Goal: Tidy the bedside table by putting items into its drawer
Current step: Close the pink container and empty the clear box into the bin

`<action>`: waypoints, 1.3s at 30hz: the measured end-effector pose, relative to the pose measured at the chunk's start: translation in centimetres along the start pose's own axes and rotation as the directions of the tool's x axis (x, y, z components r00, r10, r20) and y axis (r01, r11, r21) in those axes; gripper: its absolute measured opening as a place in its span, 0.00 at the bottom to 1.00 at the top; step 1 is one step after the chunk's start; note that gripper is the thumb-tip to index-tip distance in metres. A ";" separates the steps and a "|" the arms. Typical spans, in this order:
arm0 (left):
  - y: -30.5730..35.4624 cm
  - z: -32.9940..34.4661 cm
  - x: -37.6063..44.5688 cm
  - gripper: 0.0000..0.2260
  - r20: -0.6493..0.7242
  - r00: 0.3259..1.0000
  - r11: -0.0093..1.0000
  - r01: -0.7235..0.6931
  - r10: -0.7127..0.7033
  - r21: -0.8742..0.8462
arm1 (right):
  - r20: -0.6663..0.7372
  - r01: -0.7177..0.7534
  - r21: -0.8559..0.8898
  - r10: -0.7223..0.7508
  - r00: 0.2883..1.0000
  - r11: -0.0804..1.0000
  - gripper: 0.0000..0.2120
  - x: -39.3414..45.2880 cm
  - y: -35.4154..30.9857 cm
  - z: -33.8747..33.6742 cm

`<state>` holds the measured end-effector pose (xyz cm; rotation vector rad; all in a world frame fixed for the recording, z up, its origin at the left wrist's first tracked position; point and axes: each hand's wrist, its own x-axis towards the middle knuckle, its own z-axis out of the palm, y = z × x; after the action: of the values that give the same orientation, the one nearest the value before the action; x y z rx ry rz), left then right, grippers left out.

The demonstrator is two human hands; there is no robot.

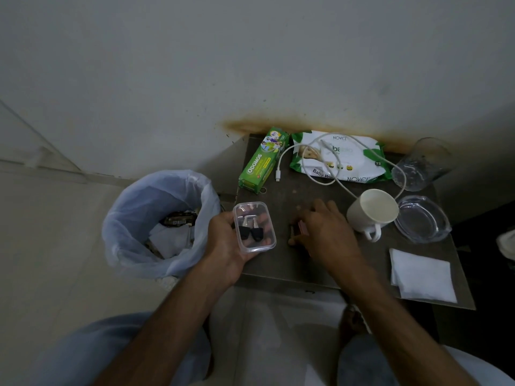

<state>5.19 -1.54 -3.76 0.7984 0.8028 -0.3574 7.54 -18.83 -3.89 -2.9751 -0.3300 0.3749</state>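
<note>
My left hand (225, 243) holds a small clear plastic box (254, 226) from below, just off the table's left edge; two black-headed keys (250, 232) lie inside it. My right hand (323, 232) is down on the dark bedside table (320, 268), its fingers curled around a small reddish-brown object (299, 232) that is mostly hidden under the hand. A green Odomos carton (263, 161), a pack of baby wipes (338, 156) and a white charging cable (306, 165) lie at the back of the table.
A cream mug (372, 211) stands right beside my right hand. A clear glass dish (422, 218) and a clear tumbler (423, 164) are at the right. A folded white tissue (422, 275) lies front right. A lined bin (161, 221) stands left of the table.
</note>
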 end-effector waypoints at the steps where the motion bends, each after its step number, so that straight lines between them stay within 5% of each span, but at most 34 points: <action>1: 0.0 0.1 -0.1 0.17 0.004 1.000 1.000 0.001 -0.001 0.000 | -0.007 0.005 0.049 -0.004 1.000 0.999 0.20 0.0 0.0 0.0; 4: -0.1 -0.1 0.1 0.16 0.005 1.000 1.000 -0.004 0.004 -0.003 | -0.076 -0.017 0.435 0.055 0.996 0.900 0.05 0.1 0.0 -0.7; 7: -0.4 -0.2 0.4 0.16 0.000 1.000 1.000 -0.001 0.001 0.011 | -0.149 0.073 0.827 0.093 0.984 0.558 0.06 -0.1 -0.5 -2.1; 9: -0.6 -0.2 0.5 0.16 0.012 1.000 1.000 0.009 -0.009 0.007 | -0.101 0.088 0.912 0.012 0.995 0.400 0.05 -0.4 -1.2 -2.7; 11: -0.6 -0.2 0.4 0.16 0.022 1.000 1.000 0.020 -0.020 0.009 | -0.077 0.083 0.852 -0.033 0.997 0.518 0.08 -0.4 -1.4 -2.4; 14: -0.7 -0.2 0.6 0.18 0.019 1.000 1.000 0.011 -0.011 0.022 | -0.177 -0.014 0.518 0.123 0.976 0.855 0.13 -0.2 0.2 -1.7; 17: -0.8 -0.2 0.8 0.18 0.010 1.000 1.000 -0.005 0.005 0.029 | -0.047 -0.181 0.149 0.190 0.981 0.972 0.23 -0.7 0.9 -0.7; 21: -0.8 0.0 0.6 0.18 0.033 0.999 1.000 -0.005 0.004 0.031 | 0.054 -0.276 0.088 0.272 0.961 0.957 0.33 -1.1 0.4 0.4; 27: -1.3 0.0 0.7 0.16 0.088 0.996 0.999 0.016 -0.020 0.049 | -0.149 -0.105 0.671 0.272 0.951 0.734 0.16 -0.9 -0.5 -2.0; 30: -1.9 0.2 0.8 0.16 0.130 0.991 0.997 -0.017 0.006 0.078 | -0.270 0.032 0.643 0.188 0.944 0.766 0.08 -1.5 -2.2 -2.3; 35: -1.8 0.1 0.9 0.18 0.175 0.983 0.999 -0.053 0.052 0.001 | -0.227 0.110 0.609 0.040 0.973 0.785 0.11 -1.9 -3.6 -1.7; 39: -2.0 0.3 1.1 0.21 0.189 0.981 0.997 -0.037 0.048 -0.061 | -0.333 0.271 0.465 -0.117 0.936 0.843 0.10 -1.9 -3.5 -0.9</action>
<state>4.90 -3.07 -5.43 0.7144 0.6134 -0.3655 5.27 -15.98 -2.08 -2.4004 -0.4222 -0.0135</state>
